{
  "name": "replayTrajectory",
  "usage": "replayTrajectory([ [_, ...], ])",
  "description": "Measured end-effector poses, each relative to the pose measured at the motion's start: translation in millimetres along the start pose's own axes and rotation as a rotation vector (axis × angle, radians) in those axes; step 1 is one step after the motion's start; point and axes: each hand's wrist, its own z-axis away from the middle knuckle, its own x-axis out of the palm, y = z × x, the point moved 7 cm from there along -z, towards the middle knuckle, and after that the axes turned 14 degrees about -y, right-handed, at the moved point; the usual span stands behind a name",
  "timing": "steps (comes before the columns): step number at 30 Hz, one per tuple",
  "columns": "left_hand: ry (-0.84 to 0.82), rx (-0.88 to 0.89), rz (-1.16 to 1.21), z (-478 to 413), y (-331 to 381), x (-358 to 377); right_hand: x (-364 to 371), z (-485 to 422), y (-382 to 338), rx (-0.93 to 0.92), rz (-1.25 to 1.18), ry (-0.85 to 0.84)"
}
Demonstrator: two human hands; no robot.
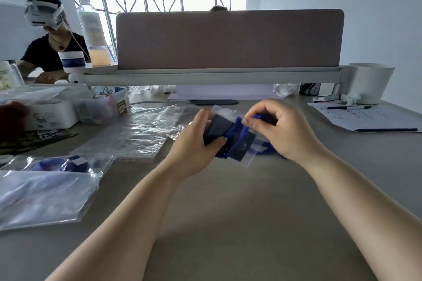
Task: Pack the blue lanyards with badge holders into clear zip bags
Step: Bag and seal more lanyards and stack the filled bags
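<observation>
Above the desk's middle, my left hand (194, 141) grips a small clear zip bag (247, 154) with a dark badge holder (219, 126) inside it. A blue lanyard (238, 134) is bunched partly inside the bag, and a loop of it trails out underneath my right hand (280, 130). That hand pinches the lanyard at the bag's right side. A packed bag holding a blue lanyard (61, 163) lies at the left of the desk.
A stack of empty clear bags (146, 134) lies left of my hands, and larger plastic bags (41, 198) sit at the near left. Boxes (52, 114) crowd the far left. Paper with pens (365, 118) and a white pot (370, 82) stand at the right. A person sits far left.
</observation>
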Motion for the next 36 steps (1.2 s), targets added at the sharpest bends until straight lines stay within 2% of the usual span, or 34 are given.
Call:
replayTrajectory([
  [3,-0.163,0.105,0.177,3.1,12.5,6.6,-7.4,-0.3,8.4,0.042,-0.172,0.001],
  [7,-0.299,0.144,0.607,7.3,11.5,11.4,-13.0,1.8,20.1,0.113,-0.348,-0.001],
  [9,-0.267,0.116,0.791,7.0,6.6,11.8,-11.1,3.6,31.5,0.195,-0.375,-0.012],
  [12,-0.135,0.027,0.992,4.7,-3.3,10.6,-1.4,6.0,43.5,0.276,-0.375,-0.022],
  [15,0.053,-0.079,1.077,3.0,-18.1,5.9,16.6,5.8,45.4,0.318,-0.193,-0.153],
  [18,0.199,-0.131,1.066,3.9,-27.4,-0.5,30.9,4.5,46.5,0.317,-0.102,-0.219],
  [20,0.283,-0.175,1.020,4.4,-36.0,-4.0,36.4,5.0,43.1,0.290,-0.124,-0.218],
  [24,0.396,-0.256,0.807,7.6,-52.2,-13.4,30.0,5.4,29.6,0.179,0.062,-0.110],
  [30,0.236,-0.183,0.424,2.0,-35.3,-8.1,21.9,4.6,6.8,-0.095,0.475,-0.025],
  [32,0.151,-0.166,0.346,0.5,-28.6,-3.3,21.5,6.5,5.4,-0.132,0.588,-0.001],
  [36,0.020,-0.109,0.335,1.4,-14.5,6.7,27.7,4.7,7.4,-0.117,0.523,-0.080],
])
